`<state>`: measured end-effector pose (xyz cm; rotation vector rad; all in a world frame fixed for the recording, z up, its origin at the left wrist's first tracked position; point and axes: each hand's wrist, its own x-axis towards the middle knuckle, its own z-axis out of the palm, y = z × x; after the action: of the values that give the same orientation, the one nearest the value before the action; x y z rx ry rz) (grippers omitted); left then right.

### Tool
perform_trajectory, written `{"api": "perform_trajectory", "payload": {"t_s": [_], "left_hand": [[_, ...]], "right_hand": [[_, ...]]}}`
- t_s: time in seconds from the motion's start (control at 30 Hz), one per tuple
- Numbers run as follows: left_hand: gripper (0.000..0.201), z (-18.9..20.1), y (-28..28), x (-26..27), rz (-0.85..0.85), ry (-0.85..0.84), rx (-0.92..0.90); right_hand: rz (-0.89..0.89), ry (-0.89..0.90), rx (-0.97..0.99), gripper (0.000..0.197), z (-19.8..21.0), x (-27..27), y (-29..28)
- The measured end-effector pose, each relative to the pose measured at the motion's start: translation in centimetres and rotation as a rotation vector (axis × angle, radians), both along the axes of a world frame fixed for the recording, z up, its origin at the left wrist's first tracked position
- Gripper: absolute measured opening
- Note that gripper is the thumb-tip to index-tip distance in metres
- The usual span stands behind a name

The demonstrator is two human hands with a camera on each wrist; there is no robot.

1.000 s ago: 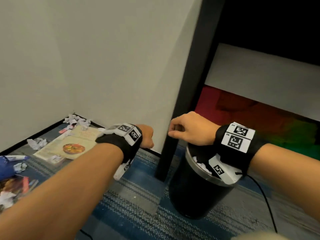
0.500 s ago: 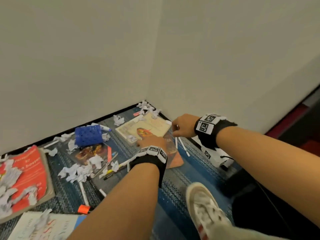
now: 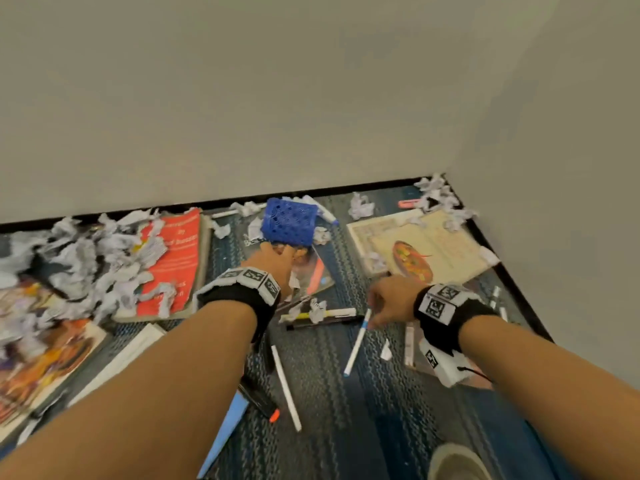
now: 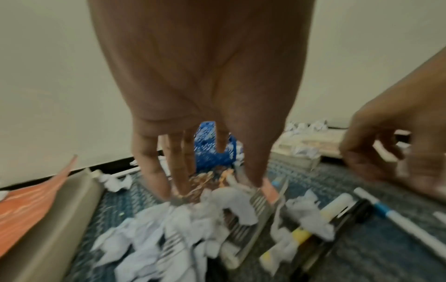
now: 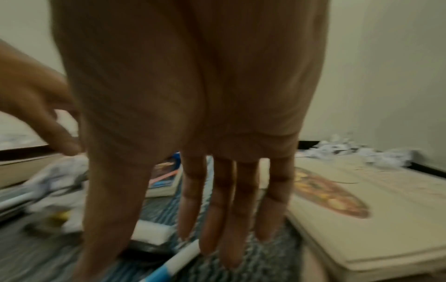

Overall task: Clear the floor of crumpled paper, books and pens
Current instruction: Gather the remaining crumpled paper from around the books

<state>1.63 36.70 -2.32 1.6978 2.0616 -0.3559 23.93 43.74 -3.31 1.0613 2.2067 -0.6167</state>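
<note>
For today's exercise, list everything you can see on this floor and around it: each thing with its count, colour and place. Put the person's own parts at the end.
Crumpled paper: many balls, white; a big heap far left, more in the far right corner and between the books.
Red book: one, left of centre, partly under paper.
Cream book: one, with a bowl picture, right, near the corner.
Picture books: at least two; one at the left edge, one under the left hand.
Basket: one, blue, perforated, by the back wall.
Pens: several, mostly white, some black, scattered mid-floor.
Carpet: blue, patterned.
Walls: pale, meeting at the right corner.
Shoe: one, pale, bottom right.
Left hand: open, over the picture book.
Right hand: open, over a white pen.
</note>
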Motion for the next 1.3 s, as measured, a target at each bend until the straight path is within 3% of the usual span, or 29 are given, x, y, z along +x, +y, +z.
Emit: {"api": "perform_trajectory", "payload": {"t_s": [0.07, 0.17, 0.23, 0.27, 0.37, 0.43, 0.53, 0.63, 0.7, 0.77, 0.87, 0.97, 1.03, 1.13, 1.2, 1.23, 1.3], "left_hand": [[0.086, -0.5, -0.5, 0.2, -0.032, -0.07, -0.007], [0.095, -2.7, -1.4, 3.2, -0.024, -0.225, 0.062], [0.083, -4.8, -1.9, 5.8, 0.016, -0.268, 0.038], [0.07, -5.9, -2.1, 6.6, 0.034, -0.253, 0.029], [0.037, -7.1, -2.7, 8.1, 0.11, -0.219, 0.109], [0.029, -6.9, -3.0, 7.9, 0.218, -0.27, 0.196], [0.025, -6.2, -3.1, 6.4, 0.346, -0.32, 0.315], [0.019, -5.5, -3.3, 4.8, 0.449, -0.335, 0.539], [0.026, -5.1, -3.3, 3.3, 0.524, -0.291, 0.632], [0.035, -5.1, -3.5, 1.5, 0.572, -0.181, 0.679], [0.046, -6.0, -3.7, -0.3, 0.49, -0.098, 0.561], [0.058, -7.8, -4.5, -0.1, 0.403, -0.179, 0.229], [0.063, -8.7, -5.2, 0.9, 0.384, -0.067, 0.134], [0.052, -8.6, -5.3, 2.2, 0.417, 0.102, 0.234], [0.046, -8.3, -5.2, 2.0, 0.466, 0.011, 0.294], [0.043, -8.1, -5.1, 1.9, 0.474, -0.072, 0.321], [0.037, -7.4, -4.9, 2.2, 0.467, -0.166, 0.384]], "right_hand": [[0.149, -0.113, -0.025, 0.048, -1.2, -0.4, -0.8], [0.274, -0.174, 0.052, 0.045, -2.5, 0.4, -2.2], [0.285, -0.133, 0.076, 0.04, -3.2, 1.3, -2.6], [0.279, -0.092, 0.065, 0.031, -3.4, 1.8, -2.6], [0.231, -0.011, -0.03, 0.028, -3.9, 2.7, -2.4], [0.214, 0.054, -0.07, 0.006, -3.4, 2.9, -2.4], [0.081, 0.224, -0.109, 0.011, -3.0, 3.2, -1.6], [0.068, 0.404, 0.155, 0.004, -3.0, 2.6, 0.4], [0.072, 0.456, 0.397, 0.023, -3.0, 1.7, 2.1], [0.132, 0.361, 0.513, 0.047, -3.3, 0.7, 3.6], [0.207, 0.137, 0.498, 0.05, -3.9, 0.1, 4.7], [0.237, 0.17, 0.513, 0.035, -5.0, 0.4, 4.2], [0.192, 0.253, 0.495, 0.026, -5.1, 0.9, 3.5], [0.02, 0.376, 0.379, 0.024, -4.2, 2.3, 1.2], [0.008, 0.361, 0.226, 0.017, -4.0, 3.6, -1.4], [0.057, 0.333, 0.195, 0.004, -4.1, 4.3, -2.8], [0.246, 0.173, 0.265, 0.032, -4.4, 5.7, -4.5]]}}
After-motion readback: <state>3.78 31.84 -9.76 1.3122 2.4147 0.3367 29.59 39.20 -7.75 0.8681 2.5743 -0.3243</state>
